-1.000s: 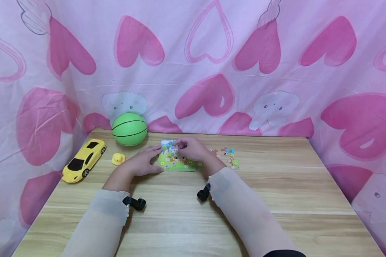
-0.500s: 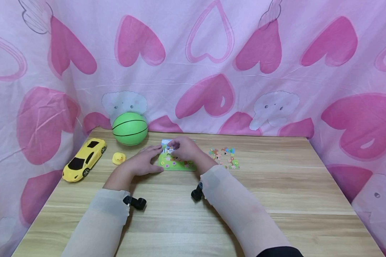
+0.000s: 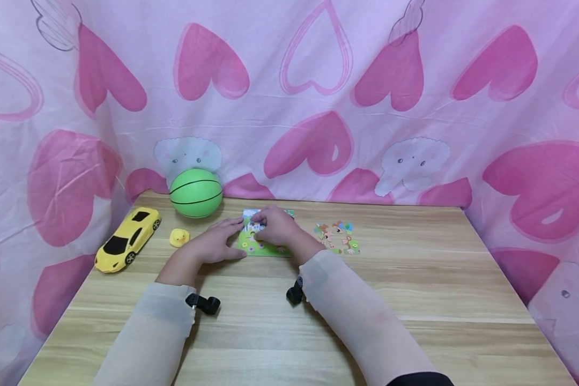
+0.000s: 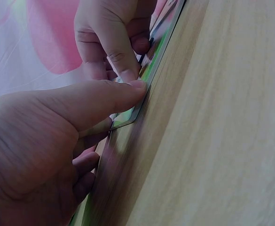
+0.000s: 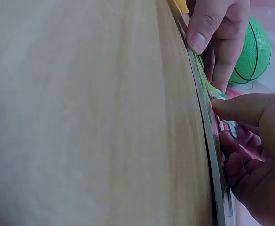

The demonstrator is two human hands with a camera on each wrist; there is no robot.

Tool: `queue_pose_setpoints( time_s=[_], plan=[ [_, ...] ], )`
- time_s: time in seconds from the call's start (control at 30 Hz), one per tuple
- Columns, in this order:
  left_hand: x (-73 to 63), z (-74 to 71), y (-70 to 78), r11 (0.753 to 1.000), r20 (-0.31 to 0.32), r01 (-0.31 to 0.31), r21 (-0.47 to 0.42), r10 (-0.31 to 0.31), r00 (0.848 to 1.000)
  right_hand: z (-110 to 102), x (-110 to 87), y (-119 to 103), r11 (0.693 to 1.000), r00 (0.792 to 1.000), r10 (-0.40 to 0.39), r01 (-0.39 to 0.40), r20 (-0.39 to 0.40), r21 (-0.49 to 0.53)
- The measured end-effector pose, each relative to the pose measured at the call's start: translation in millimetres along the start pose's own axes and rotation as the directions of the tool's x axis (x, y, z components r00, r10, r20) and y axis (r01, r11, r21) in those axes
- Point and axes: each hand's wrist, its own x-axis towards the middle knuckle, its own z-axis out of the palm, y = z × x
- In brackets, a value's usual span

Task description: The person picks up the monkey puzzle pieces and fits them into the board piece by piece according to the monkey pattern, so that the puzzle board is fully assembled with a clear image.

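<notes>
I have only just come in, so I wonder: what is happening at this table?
A person is busy with a picture puzzle on the table. The left hand touches its left side, while the right hand works over it with bent fingers; whether it pinches a piece is hidden. More pieces lie to the right of the puzzle. On the left are a green ball, a yellow toy car and a toy duck, none of them held.
</notes>
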Motion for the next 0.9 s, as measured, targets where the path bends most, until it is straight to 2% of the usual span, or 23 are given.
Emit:
queue_pose_setpoints(
  time_s=[0.2, 0.9],
  plan=[
    [0.2, -0.3, 0.6, 1.0, 0.002, 0.011, -0.001, -0.011, 1.0, 0.4, 0.4, -0.5, 0.996, 0.999, -0.038, 0.04, 0.019, -0.078],
    [-0.3, -0.6, 1.2, 1.0, 0.002, 0.012, 0.001, -0.012, 1.0, 0.3, 0.8, 4.4, 0.999, 0.998, -0.031, 0.032, 0.054, -0.027]
  ],
)
